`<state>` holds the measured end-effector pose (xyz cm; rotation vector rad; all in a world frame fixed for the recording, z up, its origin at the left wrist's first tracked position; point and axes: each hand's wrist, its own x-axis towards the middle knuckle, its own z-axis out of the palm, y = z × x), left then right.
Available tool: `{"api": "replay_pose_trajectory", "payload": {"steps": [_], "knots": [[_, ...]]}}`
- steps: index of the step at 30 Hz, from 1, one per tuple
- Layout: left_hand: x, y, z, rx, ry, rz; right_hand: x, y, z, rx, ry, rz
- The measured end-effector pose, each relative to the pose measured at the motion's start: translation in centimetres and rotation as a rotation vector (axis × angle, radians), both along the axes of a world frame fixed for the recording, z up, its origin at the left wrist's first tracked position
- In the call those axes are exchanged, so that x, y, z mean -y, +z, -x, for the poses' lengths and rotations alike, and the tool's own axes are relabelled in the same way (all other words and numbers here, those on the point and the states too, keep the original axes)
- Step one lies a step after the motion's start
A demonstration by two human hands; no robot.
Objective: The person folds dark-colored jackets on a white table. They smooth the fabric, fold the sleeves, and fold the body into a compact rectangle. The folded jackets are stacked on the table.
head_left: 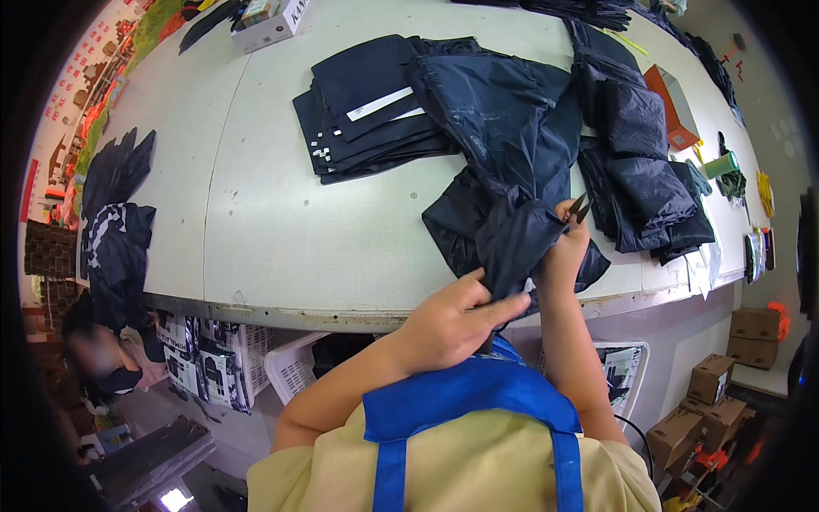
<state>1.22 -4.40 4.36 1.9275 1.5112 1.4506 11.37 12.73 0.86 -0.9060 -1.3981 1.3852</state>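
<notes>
A dark, thin-fabric garment point(503, 119) stretches over the table toward me, its near end bunched up between my hands. My left hand point(448, 324) is closed on the gathered fabric near the table's front edge, with thumb and fingers on either side of a fold. In my right hand point(565, 256) is a small pair of dark thread snips point(579, 210), blades pointing up and away. That hand also rests against the bunched cloth; its fingertips are partly hidden. Left of the garment lies a stack of folded black garments point(384, 141) with white strips and small white squares.
More folded dark garments point(636, 162) lie to the right, beside an orange box point(671, 107) and a green spool point(721, 165). Dark cloth point(119, 247) hangs over the table's left end, near another person. White baskets point(290, 367) stand under the front edge point(341, 320).
</notes>
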Motion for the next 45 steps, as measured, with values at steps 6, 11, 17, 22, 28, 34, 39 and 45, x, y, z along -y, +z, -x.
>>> {"api": "replay_pose_trajectory", "payload": {"steps": [6, 11, 17, 22, 28, 34, 39, 45], "knots": [[0.2, -1.7, 1.8, -0.155, 0.397, 0.026, 2.7, 0.5, 0.2, -0.322, 0.100, 0.508], [0.8, 0.1, 4.7, 0.189, 0.767, 0.225, 5.7, 3.8, -0.9, 0.458, 0.389, -0.219], [6.4, 0.7, 12.2, 0.386, 1.099, 0.295, 4.9, 2.5, -0.2, 0.316, 0.467, -0.278], [19.8, 2.1, 27.9, 0.970, 1.060, 0.064, -3.9, -6.6, -4.8, 0.662, 0.015, -0.158], [15.7, -2.9, 25.9, 0.626, 1.354, 0.209, -10.2, -15.4, -11.0, 1.191, -0.401, -0.271], [-1.9, -8.6, 10.0, 0.273, 0.530, 0.430, -12.2, -16.8, -14.5, 0.837, -0.192, 0.279], [-9.5, -6.1, 3.7, 0.227, 0.143, 0.344, -2.3, -3.3, -9.2, 0.447, 0.222, 0.140], [-14.2, -4.8, 0.5, -0.337, 0.070, 0.578, 3.9, 0.4, -5.5, 0.610, 0.850, -0.550]]}}
